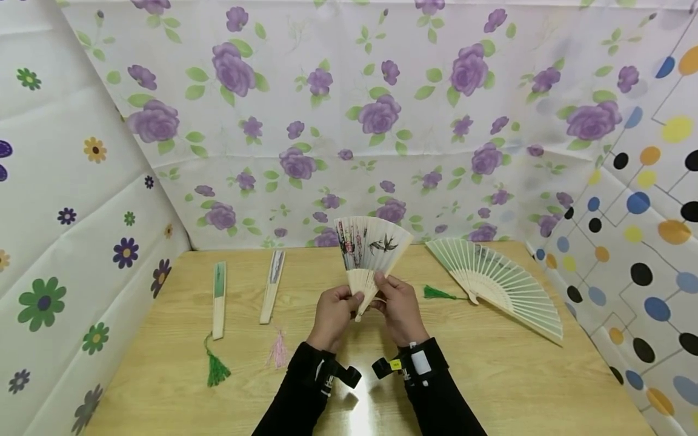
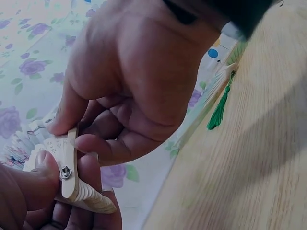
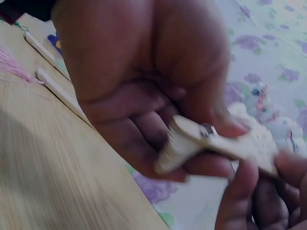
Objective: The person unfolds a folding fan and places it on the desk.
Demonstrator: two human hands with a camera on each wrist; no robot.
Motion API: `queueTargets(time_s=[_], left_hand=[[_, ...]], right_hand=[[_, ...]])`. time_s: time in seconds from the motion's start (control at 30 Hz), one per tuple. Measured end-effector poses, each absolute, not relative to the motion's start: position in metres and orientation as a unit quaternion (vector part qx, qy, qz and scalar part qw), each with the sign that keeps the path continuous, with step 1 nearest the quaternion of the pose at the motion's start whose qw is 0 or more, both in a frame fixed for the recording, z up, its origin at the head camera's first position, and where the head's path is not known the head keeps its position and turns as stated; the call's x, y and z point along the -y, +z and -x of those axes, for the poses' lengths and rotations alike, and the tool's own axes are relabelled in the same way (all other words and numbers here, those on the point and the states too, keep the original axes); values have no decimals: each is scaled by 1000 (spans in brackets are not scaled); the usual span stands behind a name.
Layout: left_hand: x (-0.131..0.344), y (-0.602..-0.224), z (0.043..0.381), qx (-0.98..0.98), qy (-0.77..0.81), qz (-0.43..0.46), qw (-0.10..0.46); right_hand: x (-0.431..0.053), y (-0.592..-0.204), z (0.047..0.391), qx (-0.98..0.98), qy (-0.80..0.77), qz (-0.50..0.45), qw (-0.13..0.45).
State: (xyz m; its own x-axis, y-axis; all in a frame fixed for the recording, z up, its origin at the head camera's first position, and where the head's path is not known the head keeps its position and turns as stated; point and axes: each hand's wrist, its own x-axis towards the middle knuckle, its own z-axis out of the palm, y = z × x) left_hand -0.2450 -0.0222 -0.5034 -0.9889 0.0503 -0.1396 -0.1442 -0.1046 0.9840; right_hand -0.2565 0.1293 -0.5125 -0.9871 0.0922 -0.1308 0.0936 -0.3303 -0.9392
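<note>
Both hands hold a partly spread folding fan [image 1: 373, 249], cream-ribbed and painted with pink blossoms and dark birds, upright over the middle of the table. My left hand [image 1: 334, 312] grips its narrow end, thumb near the metal rivet [image 2: 65, 172]. Higher on the ribs, my right hand [image 1: 402, 306] pinches the right edge between thumb and fingers. The stacked rib ends [image 3: 177, 143] show fanned slightly apart in the right wrist view. In the left wrist view, the right hand [image 2: 136, 81] covers much of the middle.
On the right lies a spread pale green fan [image 1: 507, 284] with a green tassel [image 1: 438, 292]. Two folded fans lie left: one green-topped [image 1: 219, 303] with a green tassel [image 1: 218, 370], another [image 1: 272, 287] beside a pink tassel [image 1: 278, 350]. Patterned cloths [image 1: 305, 121] border the wooden table [image 1: 180, 387].
</note>
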Motion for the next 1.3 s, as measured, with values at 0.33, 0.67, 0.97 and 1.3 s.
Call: queueTargets(time_s=[0.33,0.67,0.97,1.3], left_hand=[[24,-501,242,-677,730,16,87],[20,-502,243,-664,743,31,75],[19,-500,244,-650,756,39,64],[18,-501,244,-640,765,42,65]], right_hand=[[-147,-513,262,-595,-800,-49,60],[-138,-510,259,-586,-807,-75,15],[-131,-510,257,-561,-821,-107,-11],[-132,-508,257,-568,-817,-99,-11]])
